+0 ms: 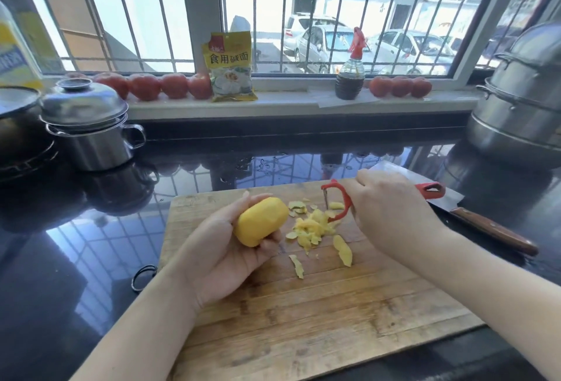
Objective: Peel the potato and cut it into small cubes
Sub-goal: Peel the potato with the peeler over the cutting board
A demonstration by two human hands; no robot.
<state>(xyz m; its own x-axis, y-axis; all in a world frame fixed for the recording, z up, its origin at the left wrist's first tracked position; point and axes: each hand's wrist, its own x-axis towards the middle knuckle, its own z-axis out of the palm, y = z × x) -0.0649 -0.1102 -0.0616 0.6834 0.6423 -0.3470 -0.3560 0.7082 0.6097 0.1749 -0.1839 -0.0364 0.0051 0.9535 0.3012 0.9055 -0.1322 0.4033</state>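
From the head camera, the potato [261, 221] sits in the left hand [226, 254], held a little above the wooden cutting board [318, 314] toward its left side, with the fingers curled round its underside and far end. Every face of the potato that shows is smooth yellow with no skin, so the peeling looks finished or nearly so, though the side lying against the palm is hidden. The right hand [391, 207] grips a red peeler [340, 198], fingers closed round its handle, the blade hanging over a heap of peelings [315, 229] near the middle of the board and apart from the potato. No cut has been made: the potato is whole, and all the cubing is left. The knife [473, 216] for that lies on the dark table [91, 244] just beyond the board's right edge, its blade partly behind the right hand and its wooden handle pointing right. By count: one potato, one peeler, one knife, one board; the loose peelings are too jumbled to number. On the windowsill stand eight tomatoes [174, 85], five left and three right, one yellow packet [232, 66] and one dark bottle [349, 78]. One small lidded pot [91, 128] sits far left and one large steel steamer [522, 101] far right.
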